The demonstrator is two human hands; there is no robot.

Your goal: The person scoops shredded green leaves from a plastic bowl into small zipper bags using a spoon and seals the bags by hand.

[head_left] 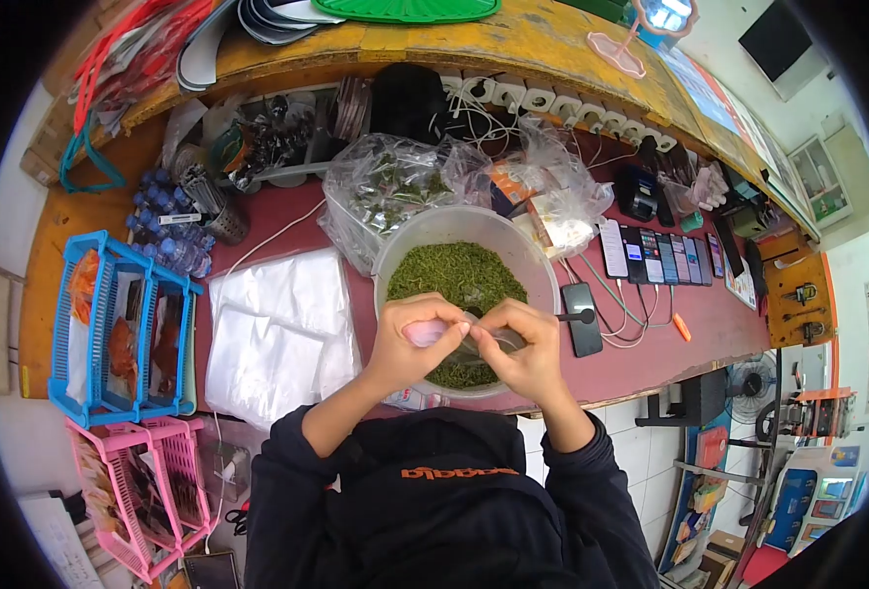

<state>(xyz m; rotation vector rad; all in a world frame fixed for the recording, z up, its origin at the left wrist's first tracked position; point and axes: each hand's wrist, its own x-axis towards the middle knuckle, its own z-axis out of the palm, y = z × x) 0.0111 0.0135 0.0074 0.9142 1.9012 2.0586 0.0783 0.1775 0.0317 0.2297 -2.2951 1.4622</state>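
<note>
A round translucent plastic tub (544, 270) stands in front of me, holding a loose mass of fine green moss-like shreds (454, 270). Over it, my left hand (420, 334) and my right hand (523, 344) meet, thumbs and fingertips pinched together. Between them is a clear plastic bag (474, 344), gripped at its upper edge by both hands. Its lower part hangs close to the green shreds and is partly hidden by my fingers. A dark handle with a rounded end (582, 316) sticks out to the right of my right hand, beside a black phone.
Flat clear bags (282, 344) lie stacked on the left, near blue baskets (125, 334) and pink baskets (150, 491). Behind the tub sits a plastic bag of green material (385, 191). Several phones (655, 255) with cables and an orange marker (682, 327) are on the right.
</note>
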